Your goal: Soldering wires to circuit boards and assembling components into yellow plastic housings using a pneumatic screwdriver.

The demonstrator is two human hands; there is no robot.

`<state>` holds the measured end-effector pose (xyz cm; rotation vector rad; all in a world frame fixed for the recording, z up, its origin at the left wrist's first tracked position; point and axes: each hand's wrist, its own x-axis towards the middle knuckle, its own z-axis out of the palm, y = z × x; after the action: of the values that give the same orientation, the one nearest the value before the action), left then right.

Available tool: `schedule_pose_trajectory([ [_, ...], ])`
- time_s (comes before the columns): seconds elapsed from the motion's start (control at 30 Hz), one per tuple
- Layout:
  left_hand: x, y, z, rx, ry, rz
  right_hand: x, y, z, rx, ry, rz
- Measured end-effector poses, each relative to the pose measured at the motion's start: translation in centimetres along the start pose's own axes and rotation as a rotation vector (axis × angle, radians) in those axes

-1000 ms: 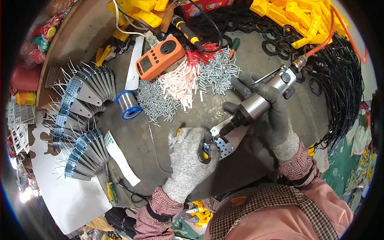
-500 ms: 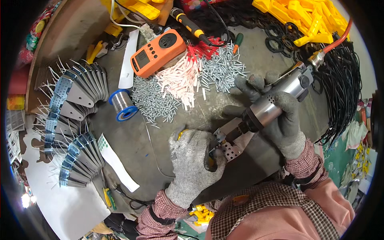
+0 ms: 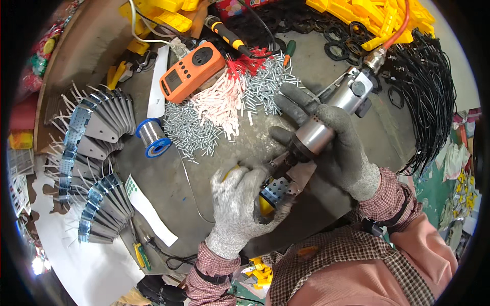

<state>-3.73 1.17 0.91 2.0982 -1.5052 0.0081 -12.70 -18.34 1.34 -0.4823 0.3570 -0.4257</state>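
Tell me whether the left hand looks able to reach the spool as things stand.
Probably yes: mostly bare table lies between the left hand and the spool. But that hand appears closed on the perforated part, so it would likely have to let go first.

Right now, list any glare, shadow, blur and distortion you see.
Head view: fisheye darkening blackens the corners, with a blown-out light at lower left; head view: highlights on the silver tool, dark shadow on the table below the right hand; head view: left hand looks slightly smeared, perhaps by motion.
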Motion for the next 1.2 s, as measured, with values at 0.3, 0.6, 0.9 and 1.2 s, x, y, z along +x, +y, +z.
schedule_pose_trajectory([
  [0.3,-10.4,4.6,-5.5,-0.730,-0.103,-1.006,-0.7,-4.3,-2.1,0.253,-0.252,-0.289],
  [0.6,-8.6,1.1,-4.1,-0.017,-0.340,-0.593,-0.8,-0.1,-5.2,0.229,0.011,0.071],
  [0.9,-8.9,-0.2,-3.9,-0.008,-0.407,-0.531,0.3,0.4,-3.3,0.119,0.001,0.085],
  [1.2,-8.9,-0.6,-4.0,0.000,-0.472,-0.477,1.0,0.9,-4.0,0.083,-0.026,0.216],
])
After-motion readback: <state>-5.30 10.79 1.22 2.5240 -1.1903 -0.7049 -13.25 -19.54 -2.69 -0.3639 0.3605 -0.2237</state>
